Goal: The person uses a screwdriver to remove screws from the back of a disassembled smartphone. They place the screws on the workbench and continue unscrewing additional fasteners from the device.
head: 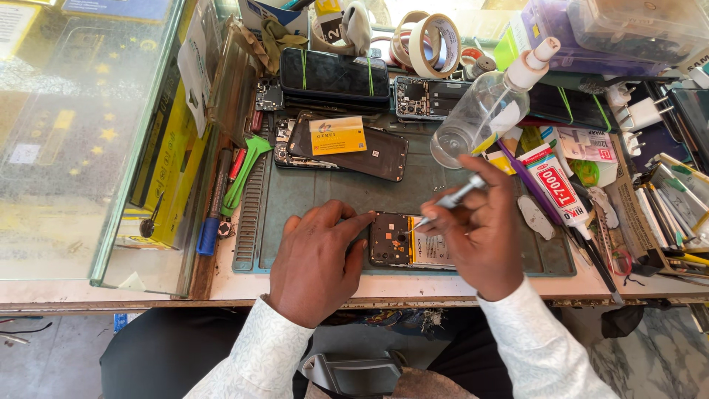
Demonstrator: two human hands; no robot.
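An opened phone [402, 240] with its back off lies on the green work mat [310, 193], showing a dark board and a pale battery. My left hand [317, 258] rests on the mat, its index finger pressing the phone's left edge. My right hand [480, 225] holds metal tweezers [452, 199], their tip touching the phone's inside near the battery's top.
A dark phone back cover with a yellow card [338, 136] lies further up the mat. A clear spray bottle [491, 103], a glue tube [554, 186], tape rolls [432, 41], stacked phones [334, 74] and hand tools crowd the bench. A glass case [81, 140] stands left.
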